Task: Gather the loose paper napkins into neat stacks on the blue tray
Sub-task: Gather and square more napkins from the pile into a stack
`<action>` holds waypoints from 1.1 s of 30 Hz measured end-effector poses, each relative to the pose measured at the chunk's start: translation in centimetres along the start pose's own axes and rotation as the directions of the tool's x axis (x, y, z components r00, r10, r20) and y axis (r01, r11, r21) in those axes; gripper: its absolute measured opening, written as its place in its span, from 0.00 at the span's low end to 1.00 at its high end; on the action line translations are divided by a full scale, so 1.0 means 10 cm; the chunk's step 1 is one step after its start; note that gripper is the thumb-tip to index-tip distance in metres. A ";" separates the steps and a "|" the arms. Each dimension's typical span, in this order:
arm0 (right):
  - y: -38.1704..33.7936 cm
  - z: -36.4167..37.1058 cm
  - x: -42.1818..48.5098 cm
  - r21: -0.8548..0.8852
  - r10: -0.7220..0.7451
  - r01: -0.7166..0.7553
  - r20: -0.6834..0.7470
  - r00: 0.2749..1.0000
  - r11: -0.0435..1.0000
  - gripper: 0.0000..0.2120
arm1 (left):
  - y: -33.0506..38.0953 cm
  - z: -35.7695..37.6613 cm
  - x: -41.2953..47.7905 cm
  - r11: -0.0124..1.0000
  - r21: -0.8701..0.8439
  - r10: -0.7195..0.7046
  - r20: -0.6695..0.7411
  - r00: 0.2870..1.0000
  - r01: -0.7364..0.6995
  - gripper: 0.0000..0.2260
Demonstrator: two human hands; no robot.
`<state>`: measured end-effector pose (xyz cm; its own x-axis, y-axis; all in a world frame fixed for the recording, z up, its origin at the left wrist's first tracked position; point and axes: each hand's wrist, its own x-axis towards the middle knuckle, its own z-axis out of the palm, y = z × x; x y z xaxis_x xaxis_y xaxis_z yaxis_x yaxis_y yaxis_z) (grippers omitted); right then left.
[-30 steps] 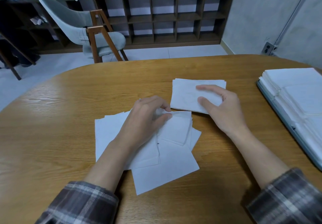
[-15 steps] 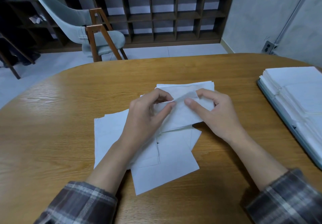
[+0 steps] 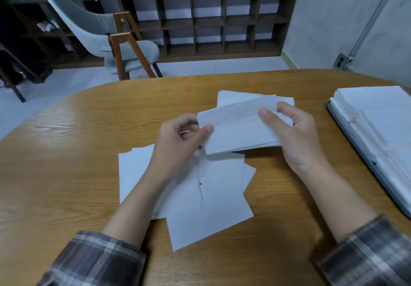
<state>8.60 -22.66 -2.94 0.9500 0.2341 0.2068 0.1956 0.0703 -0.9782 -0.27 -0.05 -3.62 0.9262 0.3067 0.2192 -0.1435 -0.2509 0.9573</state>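
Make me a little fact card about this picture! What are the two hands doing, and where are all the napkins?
left hand: pinches the left edge of the held napkins
right hand: grips their right end
held napkins: lifted off the table, tilted
loose napkins: spread overlapping on the table, under the left forearm
small pile: on the table behind the held napkins
blue tray: at the right, holds napkin stacks

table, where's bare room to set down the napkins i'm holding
Bare wood lies between the right hand and the tray, and left of the loose napkins to the table edge. The middle is crowded with napkins; the tray's visible part is covered with stacks.
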 end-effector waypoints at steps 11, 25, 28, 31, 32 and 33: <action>-0.02 0.06 -0.03 0.107 0.131 -0.147 0.145 0.981 0.983 0.10 | 0.06 0.02 -0.05 0.975 -0.211 -0.068 -0.016 0.998 0.063 0.09; 0.03 0.09 0.00 0.091 0.207 -0.212 0.064 0.976 0.973 0.07 | 0.11 0.03 -0.07 0.990 0.118 0.051 0.205 0.977 -0.077 0.15; 0.04 0.09 0.00 0.073 0.210 -0.214 0.062 0.976 0.974 0.07 | 0.10 0.02 -0.08 0.985 0.170 0.004 0.215 0.977 -0.042 0.14; 0.02 0.06 0.01 0.041 0.193 -0.194 0.040 0.980 0.980 0.06 | 0.13 -0.01 -0.09 0.984 0.177 0.002 0.183 0.983 -0.035 0.11; 0.03 0.04 0.03 0.036 0.192 -0.193 0.015 0.981 0.981 0.05 | 0.13 -0.02 -0.09 0.984 0.172 0.001 0.193 0.981 -0.035 0.10; 0.04 0.01 0.05 0.030 0.197 -0.196 -0.016 0.980 0.980 0.04 | 0.15 -0.02 -0.10 0.985 0.170 -0.004 0.216 0.976 -0.033 0.09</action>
<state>9.10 -22.40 -3.20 0.9736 0.2282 0.0098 -0.0023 0.0525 -0.9986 -1.47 -0.50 -2.32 0.9803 0.1020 0.1691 -0.1128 -0.4133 0.9036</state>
